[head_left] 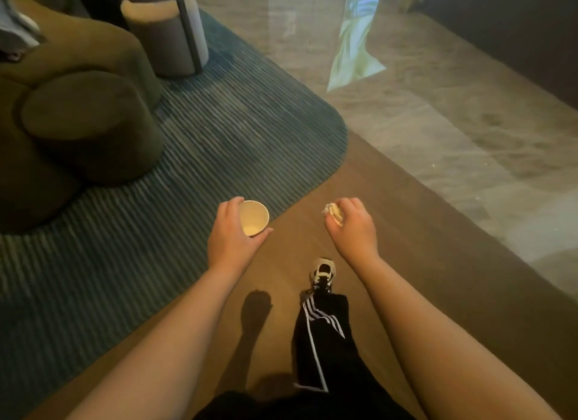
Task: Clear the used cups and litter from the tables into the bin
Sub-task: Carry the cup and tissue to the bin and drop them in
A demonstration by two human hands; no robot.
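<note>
My left hand (230, 233) grips a white paper cup (254, 216) from the side, its open mouth facing up and nothing visible inside. My right hand (352, 224) is closed around a crumpled white napkin (332, 211), part of which sticks out past the fingers. Both arms are stretched forward at waist height over the floor. No bin and no table are in view.
A ribbed blue-grey rug (219, 144) covers the left floor. On it stand a dark green armchair with a round pouf (90, 125) and a pale cylindrical side table (165, 28). Brown floor lies under my leg and shoe (323, 274). Pale stone flooring (438, 122) stretches to the right.
</note>
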